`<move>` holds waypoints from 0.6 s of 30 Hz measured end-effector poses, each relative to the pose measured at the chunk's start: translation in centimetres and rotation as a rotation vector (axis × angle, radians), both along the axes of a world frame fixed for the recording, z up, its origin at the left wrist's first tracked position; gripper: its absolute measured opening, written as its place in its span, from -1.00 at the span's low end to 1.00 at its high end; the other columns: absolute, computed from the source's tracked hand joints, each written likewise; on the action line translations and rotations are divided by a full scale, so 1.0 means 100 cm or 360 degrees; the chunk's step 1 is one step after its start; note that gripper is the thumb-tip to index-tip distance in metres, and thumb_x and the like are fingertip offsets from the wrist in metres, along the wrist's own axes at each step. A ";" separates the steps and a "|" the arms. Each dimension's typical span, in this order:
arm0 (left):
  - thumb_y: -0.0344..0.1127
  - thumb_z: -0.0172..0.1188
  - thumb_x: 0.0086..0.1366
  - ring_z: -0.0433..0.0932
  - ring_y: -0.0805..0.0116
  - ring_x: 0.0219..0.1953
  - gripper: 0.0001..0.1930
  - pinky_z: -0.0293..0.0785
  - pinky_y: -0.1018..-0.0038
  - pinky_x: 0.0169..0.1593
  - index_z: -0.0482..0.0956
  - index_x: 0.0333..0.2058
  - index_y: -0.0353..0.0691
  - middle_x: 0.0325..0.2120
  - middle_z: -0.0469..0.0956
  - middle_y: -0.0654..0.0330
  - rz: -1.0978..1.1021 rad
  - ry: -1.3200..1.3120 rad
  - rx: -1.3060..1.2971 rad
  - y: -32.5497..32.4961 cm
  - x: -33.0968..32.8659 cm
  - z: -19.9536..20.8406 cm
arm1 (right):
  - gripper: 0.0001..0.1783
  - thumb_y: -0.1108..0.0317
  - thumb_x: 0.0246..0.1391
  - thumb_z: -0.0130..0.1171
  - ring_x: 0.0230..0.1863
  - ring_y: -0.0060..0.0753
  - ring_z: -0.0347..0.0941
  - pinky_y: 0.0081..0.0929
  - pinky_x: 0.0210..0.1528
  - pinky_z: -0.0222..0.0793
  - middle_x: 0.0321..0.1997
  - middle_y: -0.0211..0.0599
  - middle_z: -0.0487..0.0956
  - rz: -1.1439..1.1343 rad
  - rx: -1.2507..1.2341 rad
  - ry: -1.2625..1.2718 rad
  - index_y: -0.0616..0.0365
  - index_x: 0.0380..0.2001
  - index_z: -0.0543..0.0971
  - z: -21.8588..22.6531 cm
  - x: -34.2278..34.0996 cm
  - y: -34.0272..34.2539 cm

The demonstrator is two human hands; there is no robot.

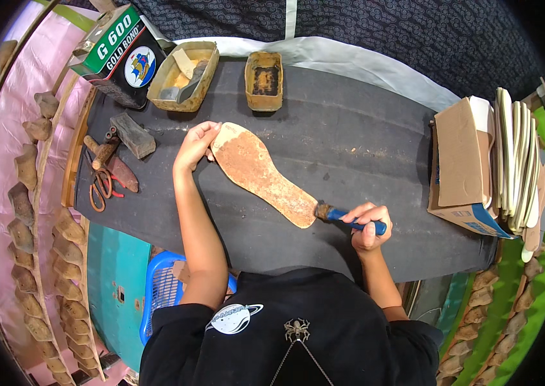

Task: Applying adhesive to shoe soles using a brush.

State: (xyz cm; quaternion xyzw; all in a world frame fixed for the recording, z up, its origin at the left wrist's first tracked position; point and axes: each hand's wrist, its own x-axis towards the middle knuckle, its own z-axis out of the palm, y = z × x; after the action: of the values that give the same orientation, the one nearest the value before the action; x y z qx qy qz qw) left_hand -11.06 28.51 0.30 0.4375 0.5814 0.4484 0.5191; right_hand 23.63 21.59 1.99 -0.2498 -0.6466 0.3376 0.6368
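A tan shoe insole [261,170] with a mottled brown surface lies slanted across the dark work table. Its wide end is pinched in my left hand [198,145], the thumb near the rim and the other fingers partly hidden. My right hand [370,226] is wrapped round the blue handle of a brush [343,215]. The dark, clotted bristles touch or nearly touch the insole's narrow end at the lower right; I cannot tell whether they press on it.
Two shallow tubs, one holding scrapers [185,74] and one dark-stained [264,80], stand at the back beside a green-and-black can [121,61]. Scissors [100,186], a hammer [102,151] and a dark block [133,135] lie left. A cardboard box [462,161] with stacked pale insoles [517,161] stands right.
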 end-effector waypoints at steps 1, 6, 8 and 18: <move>-0.20 -0.04 0.18 0.30 0.67 -0.77 -0.79 0.19 0.76 -0.77 0.40 -0.42 -0.24 -0.67 0.42 0.34 0.0016 0.0002 0.0010 0.000 -0.001 -0.001 | -0.75 0.25 -0.06 -0.10 -0.71 -0.47 0.37 -0.66 -0.68 0.27 -0.72 -0.11 0.43 -0.0002 -0.0007 -0.0008 0.21 -0.64 0.27 0.001 0.000 0.000; -0.20 -0.04 0.18 0.31 0.67 -0.74 -0.78 0.21 0.76 -0.74 0.41 -0.39 -0.24 -0.66 0.42 0.35 0.0075 -0.0063 0.0084 0.000 -0.002 -0.004 | -0.70 0.16 -0.04 -0.06 -0.72 -0.58 0.27 -0.74 -0.72 0.15 -0.61 -0.11 0.43 -0.0012 -0.0181 0.0359 0.15 -0.45 0.18 0.011 0.008 0.008; -0.19 -0.04 0.18 0.31 0.68 -0.73 -0.78 0.21 0.75 -0.72 0.41 -0.38 -0.25 -0.65 0.42 0.35 0.0107 -0.0083 0.0098 0.001 -0.003 -0.006 | -0.68 0.15 -0.03 -0.06 -0.67 -0.56 0.29 -0.76 -0.69 0.17 -0.58 -0.10 0.43 -0.0072 -0.0185 0.0393 0.13 -0.39 0.16 0.024 0.009 0.012; -0.19 -0.04 0.19 0.32 0.67 -0.70 -0.76 0.24 0.75 -0.70 0.41 -0.35 -0.26 -0.62 0.42 0.35 0.0186 -0.0100 0.0120 0.000 -0.004 -0.004 | -0.63 0.14 0.11 -0.25 -0.45 -0.43 0.34 -0.59 -0.42 0.30 -0.18 0.05 0.34 0.0022 -0.0276 -0.0046 0.14 -0.10 0.13 0.039 0.014 0.026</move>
State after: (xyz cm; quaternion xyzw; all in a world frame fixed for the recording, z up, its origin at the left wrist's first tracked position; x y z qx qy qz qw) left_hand -11.43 28.48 -0.11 0.4077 0.5721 0.5129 0.4933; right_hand 25.02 24.23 5.91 -0.3043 -0.6258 0.3931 0.6011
